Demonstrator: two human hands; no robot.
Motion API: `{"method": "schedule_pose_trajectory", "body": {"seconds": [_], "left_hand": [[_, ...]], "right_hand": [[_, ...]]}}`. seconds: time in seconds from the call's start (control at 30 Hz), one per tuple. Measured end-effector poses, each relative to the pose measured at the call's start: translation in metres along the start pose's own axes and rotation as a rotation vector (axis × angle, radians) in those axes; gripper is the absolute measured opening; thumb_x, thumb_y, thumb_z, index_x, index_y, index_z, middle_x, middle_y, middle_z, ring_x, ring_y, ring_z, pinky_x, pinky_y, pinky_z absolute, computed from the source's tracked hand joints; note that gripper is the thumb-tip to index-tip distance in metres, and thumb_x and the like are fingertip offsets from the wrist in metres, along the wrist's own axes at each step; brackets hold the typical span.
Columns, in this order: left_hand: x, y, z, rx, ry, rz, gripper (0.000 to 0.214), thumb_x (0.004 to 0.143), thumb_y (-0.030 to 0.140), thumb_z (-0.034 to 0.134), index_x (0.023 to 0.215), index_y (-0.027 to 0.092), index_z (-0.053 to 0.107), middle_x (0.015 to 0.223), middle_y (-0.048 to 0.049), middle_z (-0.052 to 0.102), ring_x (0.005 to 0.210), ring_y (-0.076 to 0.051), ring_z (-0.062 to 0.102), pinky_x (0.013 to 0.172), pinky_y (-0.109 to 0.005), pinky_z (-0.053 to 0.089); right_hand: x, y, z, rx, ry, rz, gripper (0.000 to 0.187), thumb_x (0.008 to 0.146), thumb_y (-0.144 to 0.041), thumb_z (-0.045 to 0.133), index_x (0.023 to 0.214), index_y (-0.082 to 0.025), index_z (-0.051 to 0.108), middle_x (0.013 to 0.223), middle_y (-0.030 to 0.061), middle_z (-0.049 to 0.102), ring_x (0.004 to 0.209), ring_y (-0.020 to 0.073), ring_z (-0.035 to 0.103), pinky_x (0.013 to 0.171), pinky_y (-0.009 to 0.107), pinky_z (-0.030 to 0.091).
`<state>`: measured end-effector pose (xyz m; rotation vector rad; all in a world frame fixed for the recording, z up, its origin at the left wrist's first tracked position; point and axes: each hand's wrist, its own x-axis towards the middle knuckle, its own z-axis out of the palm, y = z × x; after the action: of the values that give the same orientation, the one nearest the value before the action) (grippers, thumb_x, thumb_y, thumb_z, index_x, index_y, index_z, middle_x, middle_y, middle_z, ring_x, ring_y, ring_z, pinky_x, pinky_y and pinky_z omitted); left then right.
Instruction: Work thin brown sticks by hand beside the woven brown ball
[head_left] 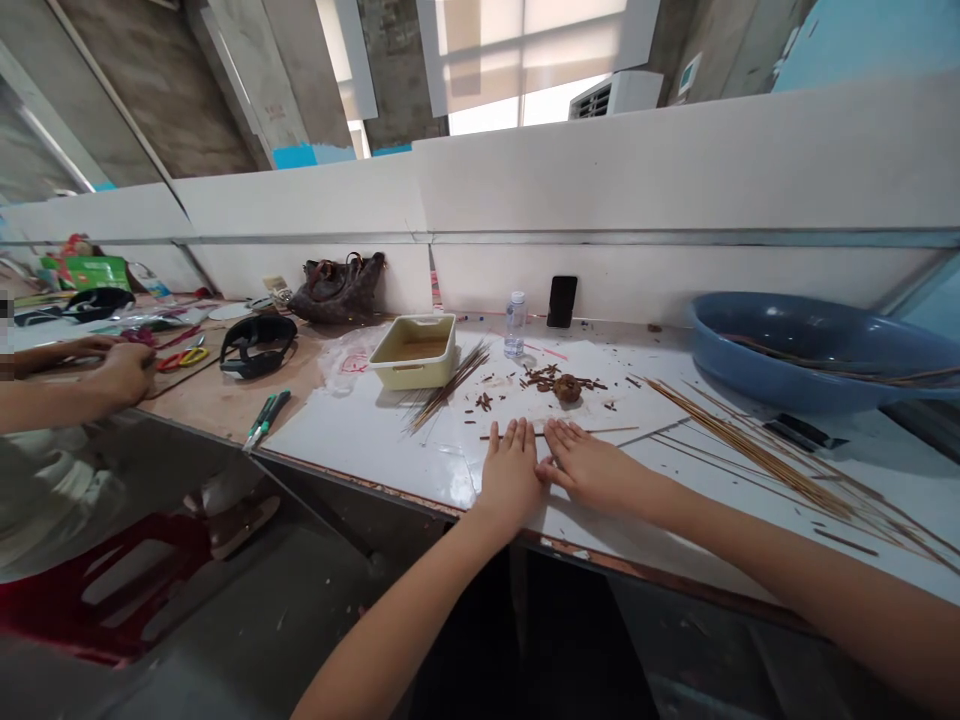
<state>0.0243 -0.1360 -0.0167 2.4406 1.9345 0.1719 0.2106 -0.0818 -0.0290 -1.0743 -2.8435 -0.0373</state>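
Observation:
My left hand [511, 470] lies flat on the white sheet [360, 430], fingers stretched out side by side. My right hand [589, 462] lies flat beside it, thumbs touching. Under both sets of fingertips runs a thin stick [607, 431] coated in brown paste, lying crosswise. Just beyond it sits a brown lump of paste [568, 388] with crumbs scattered around. A bundle of coated sticks [448, 386] lies to the left, next to a cream plastic tub [415, 350].
Bare bamboo sticks [757, 458] fan out on the right by a big blue basin [817, 345]. A small water bottle [514, 324] and a phone [562, 300] stand at the wall. Another person's hand [124, 372] works at the left near scissors [184, 357], goggles [257, 343] and a handbag [339, 287].

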Motion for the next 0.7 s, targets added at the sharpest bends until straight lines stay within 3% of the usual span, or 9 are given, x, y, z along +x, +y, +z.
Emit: {"method": "schedule_pose_trajectory", "body": {"seconds": [0.1, 0.17, 0.33, 0.4, 0.6, 0.7], "left_hand": [[-0.023, 0.005, 0.008, 0.007, 0.025, 0.034, 0.072, 0.116, 0.047, 0.029, 0.173, 0.004, 0.037, 0.18, -0.0193, 0.036, 0.171, -0.03, 0.031, 0.142, -0.053, 0.016], [-0.023, 0.005, 0.006, -0.002, 0.006, 0.029, 0.073, 0.116, 0.048, 0.028, 0.173, 0.004, 0.038, 0.179, -0.0197, 0.036, 0.171, -0.031, 0.031, 0.142, -0.053, 0.018], [0.016, -0.008, -0.016, -0.005, -0.063, 0.012, 0.076, 0.111, 0.042, 0.039, 0.176, 0.005, 0.029, 0.183, -0.0162, 0.025, 0.173, -0.032, 0.023, 0.143, -0.057, 0.008], [0.02, -0.01, -0.016, 0.005, -0.05, 0.008, 0.077, 0.109, 0.042, 0.043, 0.177, 0.009, 0.03, 0.184, -0.015, 0.025, 0.173, -0.032, 0.022, 0.142, -0.058, 0.007], [-0.019, 0.0, 0.007, 0.023, 0.022, -0.006, 0.07, 0.114, 0.04, 0.033, 0.175, 0.008, 0.034, 0.18, -0.0177, 0.037, 0.17, -0.031, 0.032, 0.141, -0.054, 0.017], [-0.011, -0.002, 0.005, 0.012, 0.01, -0.006, 0.07, 0.112, 0.038, 0.035, 0.176, 0.01, 0.034, 0.178, -0.0179, 0.041, 0.169, -0.033, 0.035, 0.141, -0.057, 0.017]], "right_hand": [[-0.024, -0.006, 0.012, -0.013, 0.037, -0.053, 0.089, 0.114, -0.067, 0.034, 0.165, 0.005, 0.048, 0.169, 0.0334, 0.046, 0.16, 0.0425, 0.048, 0.132, 0.058, 0.041], [-0.025, -0.005, 0.012, -0.017, 0.021, -0.047, 0.09, 0.115, -0.067, 0.03, 0.166, 0.004, 0.048, 0.169, 0.0327, 0.048, 0.159, 0.0412, 0.048, 0.132, 0.057, 0.041], [0.022, 0.016, -0.005, 0.016, -0.065, 0.059, 0.092, 0.115, -0.067, 0.029, 0.166, 0.008, 0.044, 0.171, 0.0348, 0.043, 0.163, 0.0404, 0.042, 0.135, 0.056, 0.036], [0.031, 0.02, -0.006, 0.016, -0.091, 0.078, 0.094, 0.115, -0.068, 0.025, 0.168, 0.008, 0.041, 0.174, 0.0347, 0.037, 0.166, 0.0398, 0.036, 0.136, 0.056, 0.033], [-0.008, 0.01, 0.019, 0.012, -0.005, 0.016, 0.096, 0.112, -0.073, 0.029, 0.173, 0.001, 0.037, 0.177, 0.0302, 0.035, 0.167, 0.0429, 0.034, 0.135, 0.06, 0.034], [-0.004, 0.014, 0.02, 0.007, -0.011, 0.007, 0.091, 0.114, -0.068, 0.03, 0.173, 0.001, 0.037, 0.176, 0.03, 0.037, 0.165, 0.0425, 0.037, 0.134, 0.06, 0.036]]}}
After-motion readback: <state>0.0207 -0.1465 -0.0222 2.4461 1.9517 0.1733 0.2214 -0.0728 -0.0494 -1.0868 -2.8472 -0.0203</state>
